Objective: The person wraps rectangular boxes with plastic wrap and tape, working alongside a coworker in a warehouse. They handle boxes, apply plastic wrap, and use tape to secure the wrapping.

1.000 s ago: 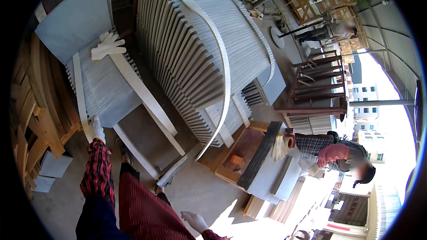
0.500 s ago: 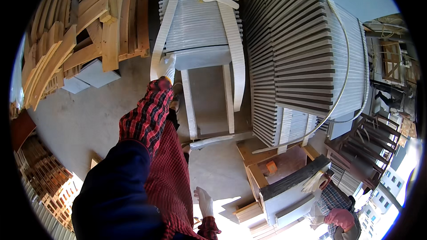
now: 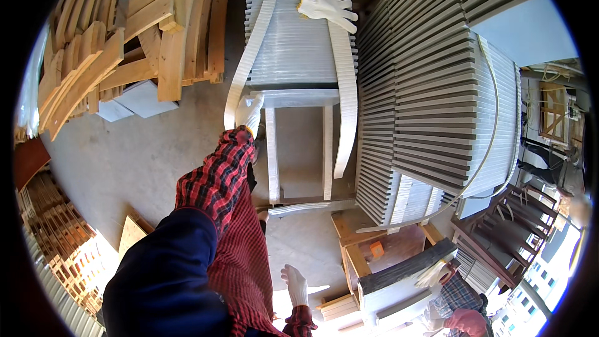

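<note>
My left hand (image 3: 249, 112), in a white glove with a red plaid sleeve, grips the lower end of a long curved white slat (image 3: 246, 56). That slat leans along the left side of a stack of white slats (image 3: 293, 50) resting on a white stand. A second curved white slat (image 3: 346, 93) hangs down the stack's right side. A spare pair of white gloves (image 3: 327, 9) lies on top of the stack. My right hand (image 3: 294, 284), also gloved, hangs low by my hip with fingers apart, holding nothing.
A tall pile of grey slats (image 3: 430, 100) stands right of the stand. Raw curved wooden parts (image 3: 125, 37) are heaped at upper left, with wooden crates (image 3: 56, 237) at lower left. Another person (image 3: 462, 315) bends over a bench at lower right. The floor (image 3: 131, 156) is bare concrete.
The view has swung so the white stack now sits centred at the top. My left hand stays at the curved slat's lower end; my right hand stays low.
</note>
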`<state>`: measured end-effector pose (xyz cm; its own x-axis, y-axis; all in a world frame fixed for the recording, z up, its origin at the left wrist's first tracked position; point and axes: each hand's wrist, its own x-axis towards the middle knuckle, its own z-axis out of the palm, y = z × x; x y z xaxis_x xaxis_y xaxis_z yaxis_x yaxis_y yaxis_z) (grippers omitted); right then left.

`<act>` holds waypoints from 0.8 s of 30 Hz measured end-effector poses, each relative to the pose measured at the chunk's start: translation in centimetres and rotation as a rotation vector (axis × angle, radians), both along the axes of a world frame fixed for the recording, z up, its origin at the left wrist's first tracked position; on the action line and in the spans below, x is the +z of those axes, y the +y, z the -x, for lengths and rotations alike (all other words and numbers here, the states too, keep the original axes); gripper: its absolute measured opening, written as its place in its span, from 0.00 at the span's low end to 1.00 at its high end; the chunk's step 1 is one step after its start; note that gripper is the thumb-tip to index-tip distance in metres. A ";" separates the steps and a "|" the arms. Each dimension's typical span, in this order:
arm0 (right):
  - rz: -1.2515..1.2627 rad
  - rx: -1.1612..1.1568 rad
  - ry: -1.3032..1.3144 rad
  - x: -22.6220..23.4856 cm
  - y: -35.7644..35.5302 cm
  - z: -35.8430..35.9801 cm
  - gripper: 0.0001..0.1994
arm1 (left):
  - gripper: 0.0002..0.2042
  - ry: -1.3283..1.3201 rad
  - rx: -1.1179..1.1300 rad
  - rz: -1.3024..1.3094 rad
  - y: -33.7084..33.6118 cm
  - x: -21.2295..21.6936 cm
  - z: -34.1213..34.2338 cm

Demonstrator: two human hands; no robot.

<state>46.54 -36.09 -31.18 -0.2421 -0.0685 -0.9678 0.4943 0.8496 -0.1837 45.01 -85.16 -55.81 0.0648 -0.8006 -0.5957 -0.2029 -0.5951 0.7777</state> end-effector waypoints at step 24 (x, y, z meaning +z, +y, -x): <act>-0.061 -0.078 -0.022 0.3 0.4 0.2 0.27 | 0.26 -0.581 -0.824 0.487 -0.2 8.8 -0.9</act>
<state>46.34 -35.65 -30.85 -0.2226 0.0092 -0.9749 0.5624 0.8180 -0.1207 45.92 -85.36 -47.02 -0.4262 -0.8669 -0.2587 -0.8025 0.2303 0.5504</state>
